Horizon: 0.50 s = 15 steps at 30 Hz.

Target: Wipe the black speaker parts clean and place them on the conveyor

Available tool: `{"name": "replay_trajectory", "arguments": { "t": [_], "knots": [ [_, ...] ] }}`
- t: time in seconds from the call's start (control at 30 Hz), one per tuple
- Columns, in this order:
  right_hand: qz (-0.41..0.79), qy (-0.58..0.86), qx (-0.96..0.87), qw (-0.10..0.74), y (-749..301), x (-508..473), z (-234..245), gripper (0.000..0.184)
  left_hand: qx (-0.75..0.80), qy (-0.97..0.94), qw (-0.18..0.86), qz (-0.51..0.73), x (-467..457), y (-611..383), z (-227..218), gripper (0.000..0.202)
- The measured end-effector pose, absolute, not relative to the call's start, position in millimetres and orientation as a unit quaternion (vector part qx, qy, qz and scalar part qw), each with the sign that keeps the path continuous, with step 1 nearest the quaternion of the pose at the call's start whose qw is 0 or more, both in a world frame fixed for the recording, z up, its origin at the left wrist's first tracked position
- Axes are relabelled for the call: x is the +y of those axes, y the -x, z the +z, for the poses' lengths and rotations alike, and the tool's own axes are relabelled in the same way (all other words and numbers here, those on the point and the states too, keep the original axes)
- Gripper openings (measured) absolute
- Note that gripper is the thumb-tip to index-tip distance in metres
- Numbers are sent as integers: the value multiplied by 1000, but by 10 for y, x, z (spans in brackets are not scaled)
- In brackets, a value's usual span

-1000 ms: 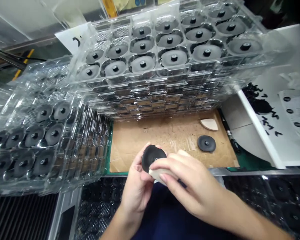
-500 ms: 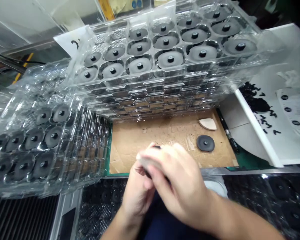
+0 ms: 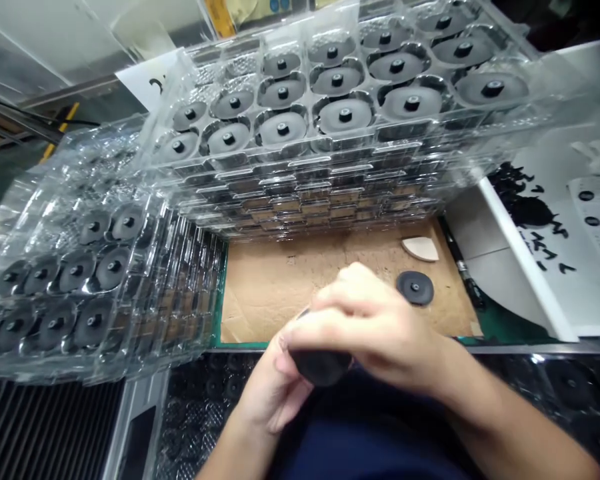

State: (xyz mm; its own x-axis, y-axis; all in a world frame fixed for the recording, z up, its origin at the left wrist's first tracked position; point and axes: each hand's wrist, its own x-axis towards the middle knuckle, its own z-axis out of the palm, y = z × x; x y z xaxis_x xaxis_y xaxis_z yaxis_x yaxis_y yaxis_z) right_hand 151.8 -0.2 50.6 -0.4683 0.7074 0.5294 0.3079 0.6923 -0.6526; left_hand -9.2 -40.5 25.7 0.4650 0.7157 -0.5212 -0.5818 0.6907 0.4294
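Note:
My left hand [image 3: 265, 393] cradles a black rubber disc [image 3: 321, 368] from below, and the disc sits nearly edge-on between both hands. My right hand [image 3: 370, 327] is curled over the disc. The pale pad it pressed there a moment ago is hidden behind its fingers. On the cardboard sheet [image 3: 300, 293], beyond my right hand, lie a second black disc [image 3: 415, 288] and a pale wedge-shaped pad [image 3: 420, 249].
Stacked transparent trays [image 3: 340, 167] holding dark discs rise beyond the cardboard, and another stack [image 3: 80, 280] stands to the left. At right lies a white board [image 3: 530, 233] with black scraps. More dark discs [image 3: 205, 400] lie in trays below the front edge.
The disc has tilted from facing me to nearly edge-on and sits lower in my hands. My right hand has moved over it, and the pale pad no longer shows.

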Motion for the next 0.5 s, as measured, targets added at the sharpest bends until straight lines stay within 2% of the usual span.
{"name": "replay_trajectory", "arguments": {
  "t": [0.1,0.17,0.27,0.37,0.5],
  "knots": [
    [294,492,-699,428,-1609,-61,214,21,307,-72,868,385,-409,123,252,51],
    [347,575,-632,387,-1652,-211,-42,22,293,-56,877,377,-416,128,235,51],
    [391,595,-631,308,-1663,-489,-445,25,301,-36,882,360,-411,128,196,50],
    [394,593,-644,281,-1670,-640,-715,23,303,-25,888,345,-378,132,172,50],
    [366,621,-626,299,-1772,-540,-519,20,300,-52,892,334,-347,111,189,50]
  ]
}}
